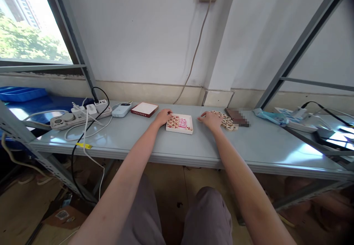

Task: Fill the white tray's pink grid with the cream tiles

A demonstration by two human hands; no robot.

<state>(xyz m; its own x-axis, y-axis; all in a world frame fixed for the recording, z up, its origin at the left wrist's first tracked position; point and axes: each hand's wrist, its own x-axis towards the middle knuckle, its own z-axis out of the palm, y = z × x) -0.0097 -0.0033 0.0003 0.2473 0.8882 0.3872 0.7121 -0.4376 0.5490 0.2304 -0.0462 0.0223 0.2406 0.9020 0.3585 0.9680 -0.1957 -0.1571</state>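
A shallow white box (pixel 179 130) lies on the grey table, with round wooden Chinese chess pieces (pixel 173 122) in its left part. Those pieces bear red characters, and one more sits in the near right corner. Pink scribbled lines mark the bare box floor. My left hand (pixel 164 117) is closed at the box's far left corner, fingers curled against its side. To the right of the box, my right hand (pixel 211 120) hovers low with bent fingers drawn together; what they hold, if anything, is hidden. Beside it lie several more chess pieces (pixel 228 123) with dark characters, partly covered by the hand.
A red-sided box lid (pixel 144 109) with a white top lies at the back left. Left of it are a pale blue power bank (pixel 122 109) and a power strip (pixel 80 116) with cables. A dark brown object (pixel 237 117) and a light blue packet (pixel 271 117) lie right.
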